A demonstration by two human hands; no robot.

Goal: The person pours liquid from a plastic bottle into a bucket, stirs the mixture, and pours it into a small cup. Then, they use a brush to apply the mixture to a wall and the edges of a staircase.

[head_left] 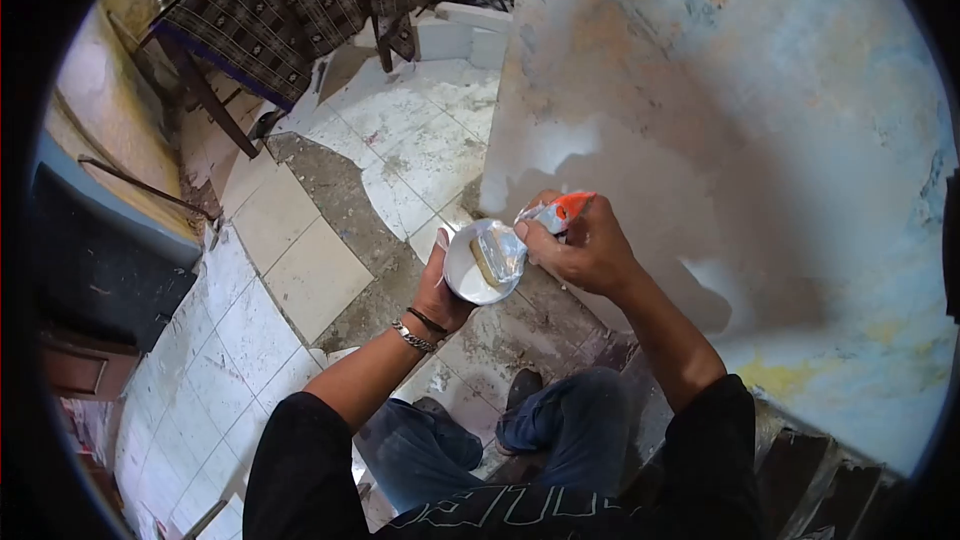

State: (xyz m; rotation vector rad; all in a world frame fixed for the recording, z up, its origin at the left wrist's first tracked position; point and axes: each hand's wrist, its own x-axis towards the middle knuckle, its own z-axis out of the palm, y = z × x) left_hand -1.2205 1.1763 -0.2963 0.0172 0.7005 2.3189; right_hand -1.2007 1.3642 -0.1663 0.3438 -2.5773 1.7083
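Observation:
A small white bowl (452, 278) of white paint sits in my left hand (438, 292), whose fingers wrap round its side. My right hand (588, 252) is closed on the handle of a flat paintbrush (502, 248). The brush has an orange handle end and a paint-smeared metal band, and its pale bristles dip inside the bowl over the paint. White smears mark the fingers of both hands. Just right of the bowl stands a patchy wall (640, 100), carrying the shadow of my arms.
Cracked white and beige floor tiles (318, 275) spread below, with bare cement between them. A table draped in a dark patterned cloth (285, 25) stands at the back left. Pale blocks (450, 38) lie behind it. A dark panel (105, 250) is at the left, wooden pieces (800, 475) at lower right.

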